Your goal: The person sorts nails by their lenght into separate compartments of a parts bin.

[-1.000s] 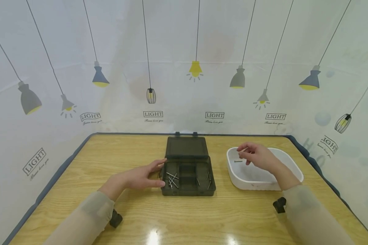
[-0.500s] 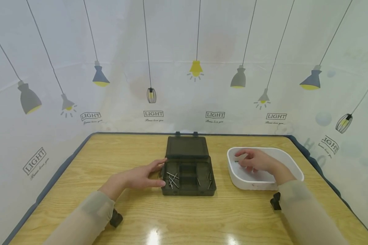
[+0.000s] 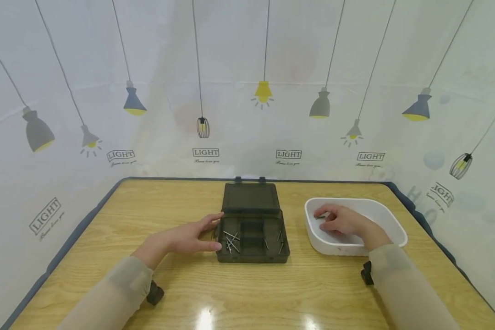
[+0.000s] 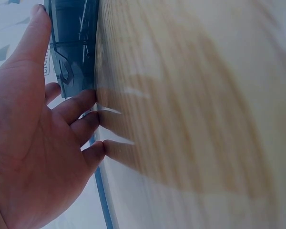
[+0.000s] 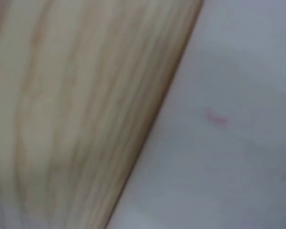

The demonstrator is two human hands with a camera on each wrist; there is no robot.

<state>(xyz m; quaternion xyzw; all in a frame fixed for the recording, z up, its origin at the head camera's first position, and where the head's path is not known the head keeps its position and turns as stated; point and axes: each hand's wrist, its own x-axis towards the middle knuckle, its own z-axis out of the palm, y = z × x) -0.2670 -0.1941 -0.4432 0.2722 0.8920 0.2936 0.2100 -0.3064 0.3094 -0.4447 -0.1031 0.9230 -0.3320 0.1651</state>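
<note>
A dark translucent compartment box (image 3: 252,238) lies with its lid (image 3: 251,196) open on the wooden table. Several thin metal screws (image 3: 232,242) lie crossed in its left compartment, with a few more (image 3: 266,244) on the right. My left hand (image 3: 188,236) rests against the box's left side, thumb and fingers spread; the left wrist view shows the relaxed fingers (image 4: 88,125) at the tabletop. Inside the white tray (image 3: 311,236) is my right hand (image 3: 345,221), its index finger over a screw (image 3: 320,217). A gap shows between thumb and index finger.
The tray stands right of the box, with bare table (image 3: 297,229) between them. A cloth backdrop (image 3: 231,55) printed with lamps rises behind and beside the table (image 3: 247,293). The right wrist view is blurred and shows only table and tray wall (image 5: 219,157).
My right hand has gone down from above the tray into it, reaching the screw, now mostly covered by the fingers. The left hand and the box have stayed put.
</note>
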